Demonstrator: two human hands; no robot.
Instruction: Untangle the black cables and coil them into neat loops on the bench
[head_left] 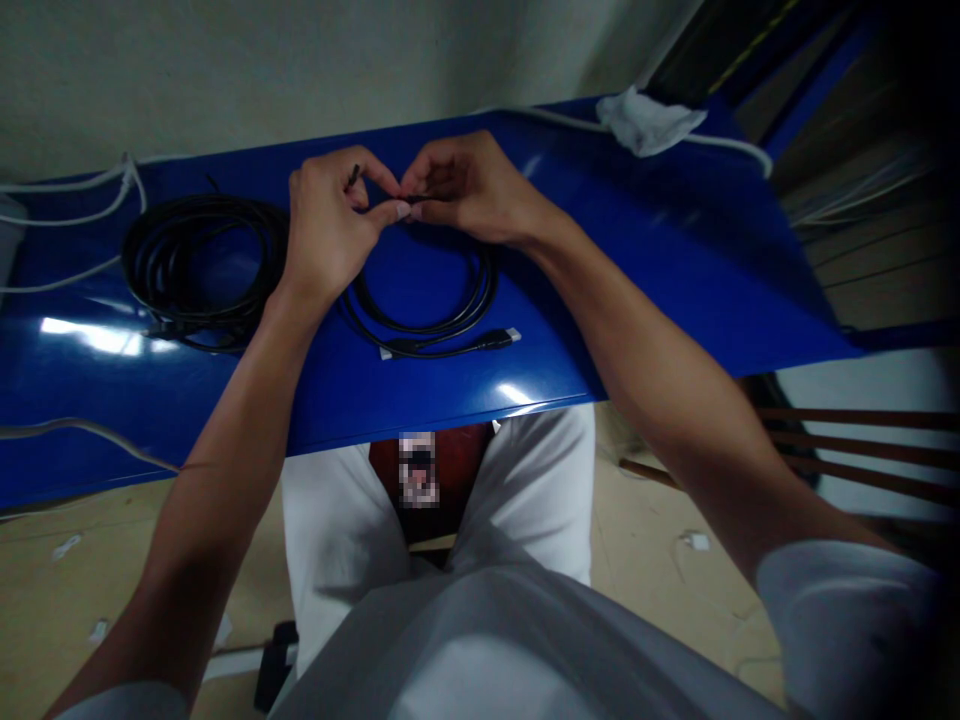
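Note:
My left hand (pixel 334 215) and my right hand (pixel 472 190) meet fingertip to fingertip above the blue table. Thumbs and index fingers of both pinch a small, thin black piece (pixel 412 199), too small to make out well. Another short dark end pokes out between the fingers of my left hand. Just below my hands lies a coiled black cable (pixel 420 328), with a silver-tipped plug (pixel 499 339) at its right and another at its lower left. Part of this coil is hidden under my hands.
A larger coil of black cable (pixel 202 265) rests left of my left hand. White cords (pixel 75 190) cross the left side of the blue table (pixel 675 270). Crumpled white plastic (pixel 649 120) sits at the back right. A slatted wooden chair (pixel 862 450) stands at right.

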